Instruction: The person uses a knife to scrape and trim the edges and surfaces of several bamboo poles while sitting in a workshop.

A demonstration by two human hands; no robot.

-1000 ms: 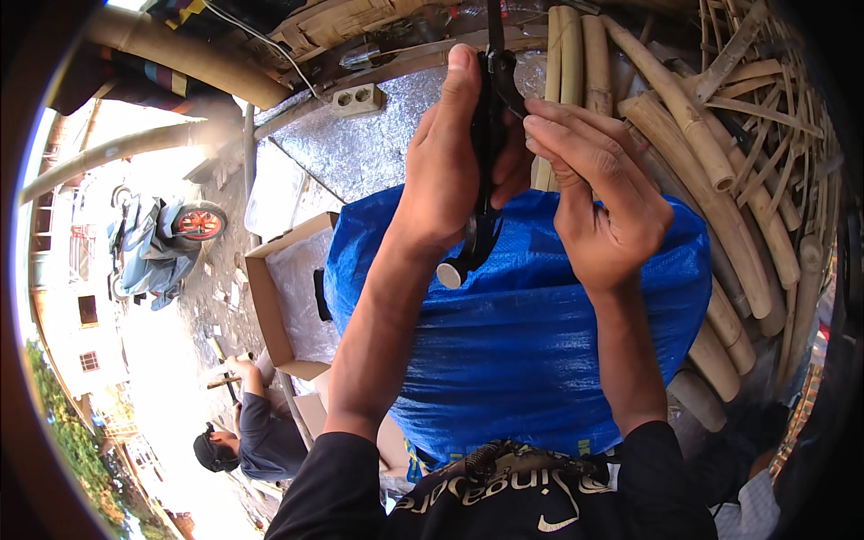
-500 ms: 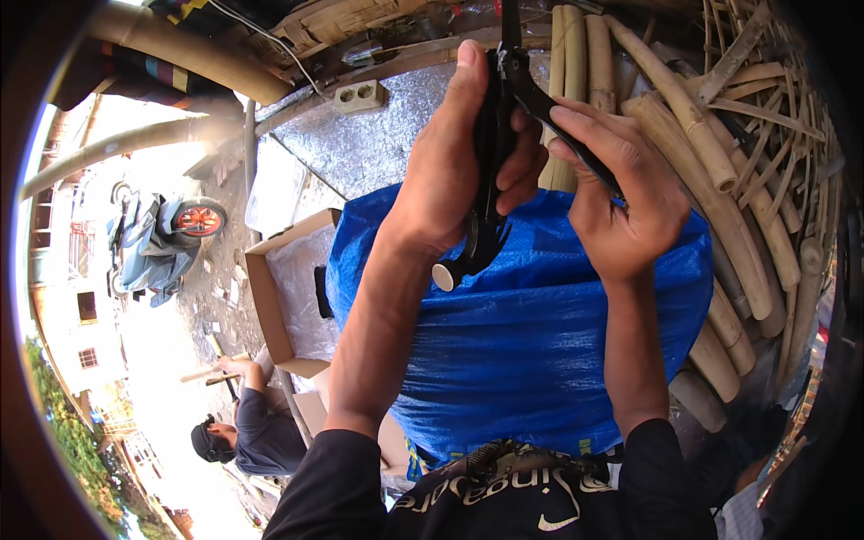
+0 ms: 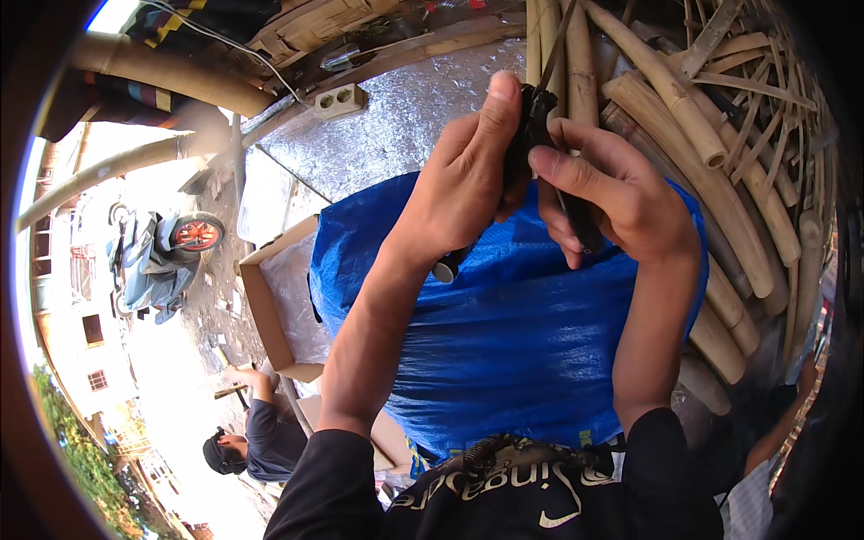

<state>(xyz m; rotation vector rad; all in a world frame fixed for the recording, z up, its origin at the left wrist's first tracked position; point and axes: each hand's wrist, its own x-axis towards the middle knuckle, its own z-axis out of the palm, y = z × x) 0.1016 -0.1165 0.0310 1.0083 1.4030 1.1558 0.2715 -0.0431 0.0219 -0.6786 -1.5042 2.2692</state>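
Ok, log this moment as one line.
Left hand: gripping black object | right hand: holding same object | below: blue sheeting | beside: open carton

Room over the blue plastic sheeting [image 3: 513, 360]
Free between the forearms [image 3: 373, 333]; left hand [image 3: 463, 180], right hand [image 3: 630, 198] and black implement [image 3: 537, 106] close the far end, bamboo poles [image 3: 702, 189] crowd the right, a cardboard box [image 3: 264, 310] the left.

Pale lettering [image 3: 517, 477] – plus a tick-shaped mark [image 3: 560, 520] – on the black shirt [image 3: 450, 522].
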